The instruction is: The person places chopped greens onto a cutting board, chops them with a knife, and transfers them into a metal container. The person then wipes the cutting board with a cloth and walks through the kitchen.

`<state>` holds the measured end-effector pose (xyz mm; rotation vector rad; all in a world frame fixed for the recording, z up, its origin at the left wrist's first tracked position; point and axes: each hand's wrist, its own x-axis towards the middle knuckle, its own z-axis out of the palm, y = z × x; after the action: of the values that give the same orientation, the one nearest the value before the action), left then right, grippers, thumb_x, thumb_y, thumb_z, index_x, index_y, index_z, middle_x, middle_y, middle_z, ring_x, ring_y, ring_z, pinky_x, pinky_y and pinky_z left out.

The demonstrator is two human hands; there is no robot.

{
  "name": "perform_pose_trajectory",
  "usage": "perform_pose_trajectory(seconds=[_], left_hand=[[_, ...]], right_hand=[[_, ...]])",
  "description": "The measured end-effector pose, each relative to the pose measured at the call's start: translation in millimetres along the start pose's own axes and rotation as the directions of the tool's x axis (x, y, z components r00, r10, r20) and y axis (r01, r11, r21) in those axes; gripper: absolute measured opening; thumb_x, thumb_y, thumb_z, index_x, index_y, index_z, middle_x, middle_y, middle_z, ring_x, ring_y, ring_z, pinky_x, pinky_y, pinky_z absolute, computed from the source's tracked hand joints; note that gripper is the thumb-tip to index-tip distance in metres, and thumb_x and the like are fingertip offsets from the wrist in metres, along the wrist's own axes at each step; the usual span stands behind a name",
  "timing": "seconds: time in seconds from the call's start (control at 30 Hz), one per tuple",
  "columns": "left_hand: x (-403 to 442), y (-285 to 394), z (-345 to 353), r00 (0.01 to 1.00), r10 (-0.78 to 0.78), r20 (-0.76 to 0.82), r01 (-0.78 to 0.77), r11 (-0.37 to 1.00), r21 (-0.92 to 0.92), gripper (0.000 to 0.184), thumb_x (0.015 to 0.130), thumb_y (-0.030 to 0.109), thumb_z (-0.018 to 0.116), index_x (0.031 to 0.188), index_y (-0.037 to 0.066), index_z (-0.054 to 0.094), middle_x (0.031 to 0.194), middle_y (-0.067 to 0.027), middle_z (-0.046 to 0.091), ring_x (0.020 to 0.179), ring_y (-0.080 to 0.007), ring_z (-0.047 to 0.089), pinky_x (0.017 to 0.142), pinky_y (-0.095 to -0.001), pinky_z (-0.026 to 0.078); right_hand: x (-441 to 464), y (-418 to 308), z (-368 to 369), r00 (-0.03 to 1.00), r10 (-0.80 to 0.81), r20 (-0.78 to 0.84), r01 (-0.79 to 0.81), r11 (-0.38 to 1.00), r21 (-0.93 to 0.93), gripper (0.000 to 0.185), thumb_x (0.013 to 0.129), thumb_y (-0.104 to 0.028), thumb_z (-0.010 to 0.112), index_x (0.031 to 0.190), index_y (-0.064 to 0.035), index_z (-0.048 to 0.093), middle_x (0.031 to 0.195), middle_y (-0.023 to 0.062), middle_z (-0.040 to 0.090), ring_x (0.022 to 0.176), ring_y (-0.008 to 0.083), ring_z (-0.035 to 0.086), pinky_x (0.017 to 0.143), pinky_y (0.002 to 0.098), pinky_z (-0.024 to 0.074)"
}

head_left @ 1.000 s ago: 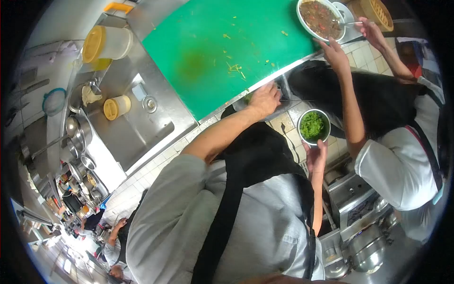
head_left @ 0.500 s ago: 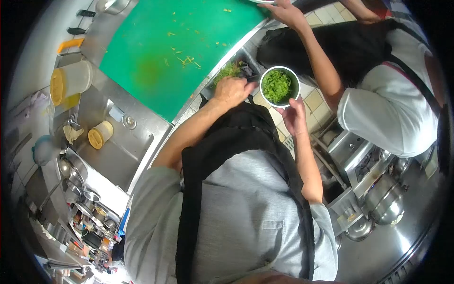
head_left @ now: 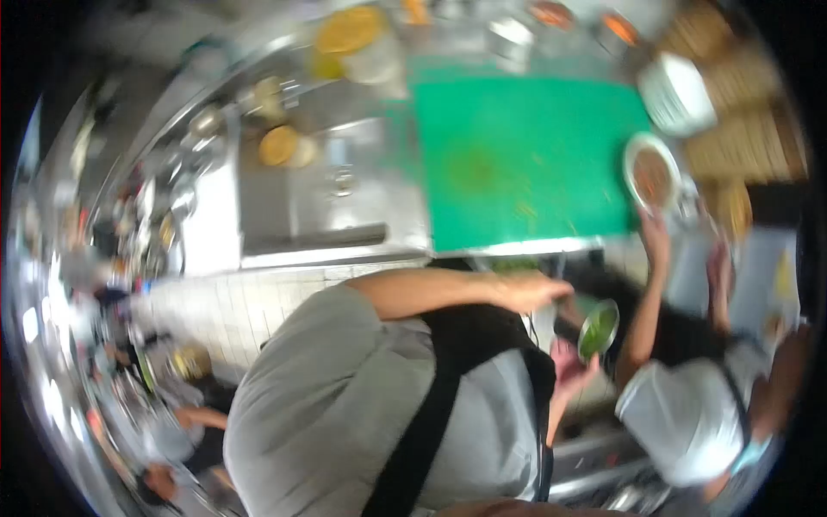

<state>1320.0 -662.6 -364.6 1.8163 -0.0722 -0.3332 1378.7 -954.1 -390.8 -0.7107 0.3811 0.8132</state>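
Chopped green leaves fill a white-rimmed cup, tilted in my right hand, whose fingers close round its lower side. My left hand is stretched toward the cup, apart from it, just off the front edge of the green cutting board. Motion blurs its fingers; they look extended, and I see nothing in them. Below the board edge, partly hidden by my left forearm, is a container with green scraps.
A co-worker at the right holds a white bowl of reddish-brown food over the board's right end. A steel sink with a yellow-lidded tub lies left. White containers stand back right. Another person is at lower left.
The view has swung round to the right and is blurred. The cup stays in my right hand, now more tilted. My left hand has moved away from the scraps container. The co-worker's bowl has come into full view.
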Motion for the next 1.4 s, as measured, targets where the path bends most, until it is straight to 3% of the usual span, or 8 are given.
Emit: perform_pose_trajectory(seconds=[0.13, 0.43, 0.47, 0.63, 0.73, 0.9, 1.0, 1.4], left_hand=[[-37.7, 38.5, -4.3, 0.918, 0.292, -0.268, -0.224, 0.940, 0.256, 0.086, 0.082, 0.023, 0.079, 0.155, 0.018, 0.035, 0.155, -0.0235, 0.038, 0.135, -0.0444, 0.047, 0.109, -0.0496, 0.045], [-179.8, 90.8, 55.8, 0.702, 0.036, -0.711, 0.307, 0.885, 0.348, 0.055, 0.088, 0.025, 0.075, 0.137, 0.018, 0.053, 0.153, -0.0258, 0.037, 0.137, -0.0476, 0.043, 0.114, -0.0522, 0.039], [-190.2, 92.4, 62.9, 0.653, 0.034, -0.756, 0.347, 0.875, 0.339, 0.047, 0.088, 0.025, 0.075, 0.131, 0.015, 0.057, 0.151, -0.0254, 0.040, 0.136, -0.0465, 0.044, 0.113, -0.0523, 0.039], [-266.1, 109.5, 96.4, 0.557, 0.116, -0.822, 0.250, 0.921, 0.299, 0.022, 0.088, 0.020, 0.074, 0.102, 0.008, 0.061, 0.140, -0.0213, 0.049, 0.127, -0.0435, 0.051, 0.105, -0.0531, 0.043], [-326.9, 115.5, 126.8, 0.437, 0.061, -0.898, 0.236, 0.955, 0.180, 0.022, 0.087, 0.016, 0.075, 0.103, 0.008, 0.063, 0.143, -0.0184, 0.050, 0.120, -0.0391, 0.058, 0.099, -0.0448, 0.050], [-482.6, 114.0, 181.5, -0.009, 0.056, -0.998, 0.278, 0.959, 0.051, 0.021, 0.085, 0.015, 0.076, 0.099, 0.008, 0.062, 0.121, -0.0165, 0.058, 0.113, -0.0349, 0.061, 0.094, -0.0424, 0.050], [-610.0, 124.2, 210.0, -0.147, 0.015, -0.989, 0.216, 0.976, -0.018, 0.020, 0.085, 0.014, 0.077, 0.099, 0.008, 0.063, 0.120, -0.0173, 0.060, 0.110, -0.0321, 0.063, 0.093, -0.0382, 0.051], [-831.9, 138.5, 188.7, -0.529, 0.064, -0.846, 0.219, 0.974, -0.064, 0.022, 0.089, -0.003, 0.072, 0.108, 0.002, 0.062, 0.116, -0.0088, 0.063, 0.111, -0.0189, 0.065, 0.095, -0.0361, 0.061]], right_hand=[[22.7, -8.8, 33.6, 0.959, 0.166, 0.228, -0.152, 0.985, -0.076, 0.074, 0.084, -0.044, 0.071, 0.145, -0.0094, 0.049, 0.143, 0.0152, 0.053, 0.119, 0.0362, 0.056, 0.098, 0.0492, 0.0494], [75.5, 30.2, 122.3, 0.613, 0.698, 0.370, -0.296, 0.637, -0.712, 0.065, 0.088, -0.046, 0.068, 0.136, -0.0046, 0.054, 0.130, 0.0106, 0.063, 0.111, 0.0283, 0.064, 0.078, 0.0475, 0.0601], [124.8, 36.3, 87.6, 0.554, 0.762, 0.335, -0.349, 0.579, -0.737, 0.071, 0.085, -0.037, 0.073, 0.143, -0.0047, 0.047, 0.139, 0.0105, 0.057, 0.125, 0.0294, 0.058, 0.101, 0.0484, 0.0528], [23.1, 85.1, 149.7, 0.602, 0.658, 0.453, -0.135, 0.642, -0.754, 0.081, 0.085, -0.044, 0.076, 0.147, -0.0056, 0.042, 0.143, 0.0111, 0.053, 0.128, 0.0294, 0.055, 0.102, 0.0472, 0.0507], [-18.9, 136.6, 143.5, 0.378, 0.768, 0.518, -0.385, 0.639, -0.666, 0.068, 0.097, -0.050, 0.060, 0.149, -0.0101, 0.042, 0.146, 0.0143, 0.050, 0.126, 0.0307, 0.056, 0.086, 0.0474, 0.0589], [-81.8, 237.0, 133.5, 0.553, 0.782, 0.288, -0.242, 0.481, -0.843, 0.052, 0.103, -0.038, 0.058, 0.144, -0.0094, 0.047, 0.113, 0.0090, 0.069, 0.078, 0.0173, 0.068, 0.070, 0.0364, 0.0577], [-126.5, 327.2, 147.2, 0.723, 0.660, 0.203, -0.246, 0.521, -0.818, 0.031, 0.102, -0.029, 0.062, 0.125, -0.0087, 0.061, 0.069, -0.0046, 0.053, 0.049, 0.0067, 0.039, 0.050, 0.0241, 0.0409], [-196.1, 461.5, 203.1, 0.639, 0.711, 0.295, -0.101, 0.457, -0.884, 0.025, 0.104, -0.025, 0.060, 0.122, -0.0078, 0.061, 0.066, -0.0048, 0.048, 0.048, 0.0062, 0.039, 0.050, 0.0249, 0.0382]])
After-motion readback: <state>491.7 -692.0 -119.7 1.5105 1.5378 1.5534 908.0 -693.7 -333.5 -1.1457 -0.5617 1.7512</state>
